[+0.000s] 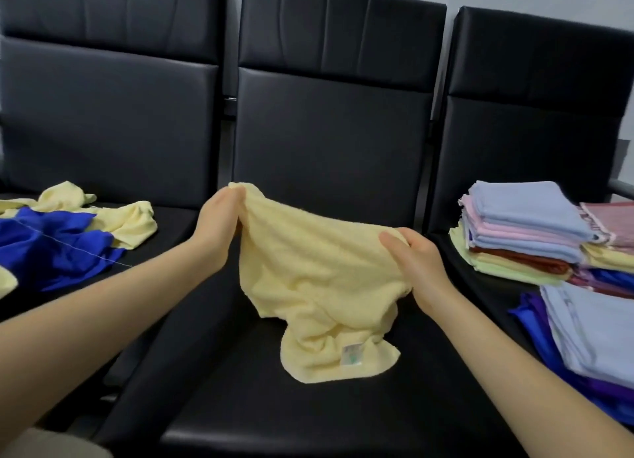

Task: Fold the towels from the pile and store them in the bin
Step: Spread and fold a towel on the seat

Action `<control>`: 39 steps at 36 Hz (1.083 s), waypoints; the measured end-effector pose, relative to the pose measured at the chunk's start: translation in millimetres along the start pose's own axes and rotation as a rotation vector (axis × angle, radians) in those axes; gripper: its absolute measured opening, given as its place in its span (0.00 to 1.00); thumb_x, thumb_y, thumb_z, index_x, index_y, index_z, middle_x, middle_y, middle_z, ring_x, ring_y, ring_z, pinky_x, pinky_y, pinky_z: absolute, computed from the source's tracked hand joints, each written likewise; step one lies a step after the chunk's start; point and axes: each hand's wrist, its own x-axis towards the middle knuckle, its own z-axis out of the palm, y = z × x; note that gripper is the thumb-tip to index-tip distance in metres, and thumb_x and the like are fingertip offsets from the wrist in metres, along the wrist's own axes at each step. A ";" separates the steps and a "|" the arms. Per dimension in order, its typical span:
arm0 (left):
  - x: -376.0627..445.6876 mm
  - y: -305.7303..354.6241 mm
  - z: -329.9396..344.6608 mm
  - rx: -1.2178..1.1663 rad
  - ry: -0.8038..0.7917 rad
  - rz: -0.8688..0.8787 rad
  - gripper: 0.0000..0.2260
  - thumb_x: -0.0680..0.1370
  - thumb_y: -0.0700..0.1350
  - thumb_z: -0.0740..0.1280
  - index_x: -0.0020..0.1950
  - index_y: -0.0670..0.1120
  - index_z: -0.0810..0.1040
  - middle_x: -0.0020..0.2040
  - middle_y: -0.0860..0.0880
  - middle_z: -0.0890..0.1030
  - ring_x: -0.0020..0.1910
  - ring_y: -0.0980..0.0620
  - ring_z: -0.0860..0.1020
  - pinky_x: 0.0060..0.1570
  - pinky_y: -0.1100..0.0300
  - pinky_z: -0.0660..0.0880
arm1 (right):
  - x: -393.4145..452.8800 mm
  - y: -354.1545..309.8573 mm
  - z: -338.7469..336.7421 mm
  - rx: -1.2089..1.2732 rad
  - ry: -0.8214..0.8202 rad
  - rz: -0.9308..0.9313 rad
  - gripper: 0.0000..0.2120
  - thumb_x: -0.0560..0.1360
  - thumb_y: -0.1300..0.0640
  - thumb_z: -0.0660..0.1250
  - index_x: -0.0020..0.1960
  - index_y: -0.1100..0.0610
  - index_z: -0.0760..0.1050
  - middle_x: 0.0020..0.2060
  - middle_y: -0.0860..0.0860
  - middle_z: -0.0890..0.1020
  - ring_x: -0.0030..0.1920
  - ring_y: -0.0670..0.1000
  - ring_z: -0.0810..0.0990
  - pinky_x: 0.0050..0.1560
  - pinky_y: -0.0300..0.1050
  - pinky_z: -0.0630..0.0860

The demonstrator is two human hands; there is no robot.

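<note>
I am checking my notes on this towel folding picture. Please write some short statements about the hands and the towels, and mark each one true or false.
1. Both hands hold the pale yellow towel. True: the left hand and the right hand each grip its upper edge.
2. The towel is lifted fully off the middle seat. False: its lower end rests on the seat.
3. Folded towels are stacked on the right seat. True.
4. The loose blue cloth lies on the right. False: it lies on the left seat.
</note>
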 end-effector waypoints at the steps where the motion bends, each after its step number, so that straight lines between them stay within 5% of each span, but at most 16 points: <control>1: 0.6 -2.1 -0.2 0.020 -0.016 0.000 0.09 0.78 0.45 0.59 0.49 0.51 0.78 0.57 0.46 0.80 0.60 0.44 0.77 0.65 0.47 0.72 | -1.2 1.9 -0.4 -0.011 -0.006 -0.019 0.05 0.78 0.53 0.67 0.47 0.53 0.80 0.46 0.53 0.83 0.49 0.52 0.80 0.47 0.46 0.75; 5: -0.8 -22.1 -5.3 0.077 -0.060 -0.066 0.07 0.77 0.46 0.61 0.48 0.50 0.78 0.56 0.45 0.80 0.58 0.45 0.77 0.63 0.46 0.72 | -6.5 12.4 0.4 0.017 -0.036 -0.006 0.06 0.78 0.53 0.66 0.48 0.52 0.80 0.46 0.50 0.84 0.50 0.51 0.81 0.47 0.44 0.76; 8: -0.6 -38.9 -16.0 0.141 -0.093 -0.139 0.10 0.72 0.50 0.66 0.48 0.47 0.80 0.51 0.47 0.80 0.54 0.46 0.78 0.54 0.49 0.74 | -11.8 15.7 3.3 0.120 -0.088 0.061 0.07 0.79 0.52 0.66 0.50 0.52 0.82 0.50 0.51 0.85 0.55 0.53 0.82 0.58 0.53 0.78; 15: 8.3 -57.0 -35.0 0.306 -0.179 -0.050 0.06 0.79 0.44 0.63 0.41 0.47 0.73 0.42 0.49 0.75 0.43 0.48 0.73 0.41 0.52 0.71 | -19.8 14.5 11.6 0.111 -0.418 0.138 0.15 0.79 0.48 0.63 0.54 0.57 0.83 0.51 0.53 0.85 0.55 0.54 0.83 0.60 0.54 0.77; 18: 10.2 -64.0 -37.7 0.566 -0.205 0.031 0.06 0.79 0.43 0.61 0.50 0.51 0.76 0.47 0.50 0.78 0.47 0.51 0.76 0.44 0.56 0.73 | -29.5 16.2 25.6 -0.175 -0.607 0.142 0.16 0.80 0.47 0.61 0.40 0.55 0.79 0.37 0.44 0.84 0.43 0.47 0.83 0.50 0.42 0.76; 20: 6.0 -66.4 -40.0 0.740 -0.311 0.073 0.09 0.79 0.42 0.60 0.54 0.51 0.77 0.47 0.54 0.78 0.46 0.57 0.76 0.43 0.63 0.73 | -33.9 16.7 36.8 -0.332 -0.663 0.099 0.22 0.81 0.45 0.60 0.33 0.55 0.69 0.30 0.47 0.75 0.36 0.48 0.75 0.45 0.43 0.72; 22: 3.7 -67.7 -42.1 0.873 -0.410 0.093 0.10 0.79 0.41 0.59 0.50 0.48 0.80 0.46 0.54 0.81 0.49 0.57 0.77 0.47 0.63 0.74 | -35.2 12.8 43.4 -0.379 -0.688 0.135 0.24 0.81 0.42 0.57 0.33 0.56 0.71 0.34 0.51 0.75 0.39 0.50 0.75 0.49 0.45 0.73; 24: 2.1 -66.7 -44.3 0.917 -0.425 0.079 0.12 0.77 0.43 0.59 0.46 0.42 0.80 0.44 0.49 0.82 0.47 0.53 0.78 0.51 0.56 0.74 | -34.9 8.1 44.7 -0.390 -0.707 0.195 0.28 0.81 0.40 0.54 0.27 0.51 0.73 0.32 0.45 0.78 0.39 0.46 0.77 0.51 0.41 0.73; 26: 2.5 -65.2 -44.3 0.883 -0.383 0.070 0.17 0.73 0.50 0.57 0.42 0.38 0.77 0.39 0.47 0.78 0.42 0.52 0.73 0.45 0.55 0.71 | -34.9 7.3 43.1 -0.404 -0.698 0.220 0.31 0.81 0.39 0.52 0.23 0.48 0.73 0.26 0.41 0.76 0.37 0.43 0.76 0.50 0.40 0.71; 28: 1.3 -63.0 -42.3 0.857 -0.328 0.068 0.18 0.72 0.54 0.56 0.39 0.40 0.74 0.38 0.49 0.74 0.40 0.53 0.71 0.43 0.56 0.67 | -36.1 11.9 41.1 -0.433 -0.630 0.182 0.28 0.81 0.39 0.55 0.26 0.49 0.74 0.29 0.43 0.77 0.38 0.45 0.77 0.50 0.42 0.73; 32: -1.6 -59.6 -43.1 0.826 -0.382 0.169 0.18 0.79 0.56 0.62 0.38 0.43 0.76 0.43 0.47 0.72 0.42 0.52 0.69 0.39 0.61 0.64 | -34.6 17.0 44.1 -0.478 -0.375 0.044 0.15 0.75 0.39 0.65 0.48 0.51 0.75 0.44 0.45 0.79 0.45 0.45 0.77 0.47 0.45 0.75; 34: -3.2 -61.2 -43.8 0.841 -0.460 0.164 0.20 0.79 0.58 0.63 0.42 0.40 0.77 0.47 0.52 0.76 0.44 0.53 0.73 0.43 0.62 0.68 | -33.5 15.3 49.3 -0.462 -0.340 0.116 0.22 0.72 0.36 0.68 0.59 0.48 0.71 0.51 0.44 0.77 0.51 0.45 0.77 0.48 0.43 0.74; 39: -7.1 -66.8 -35.2 0.963 -0.551 0.131 0.12 0.77 0.55 0.67 0.59 0.55 0.75 0.53 0.58 0.77 0.54 0.57 0.75 0.49 0.65 0.69 | -31.6 16.1 54.6 -0.337 -0.436 0.202 0.13 0.74 0.44 0.70 0.51 0.52 0.79 0.44 0.46 0.82 0.44 0.45 0.82 0.42 0.39 0.77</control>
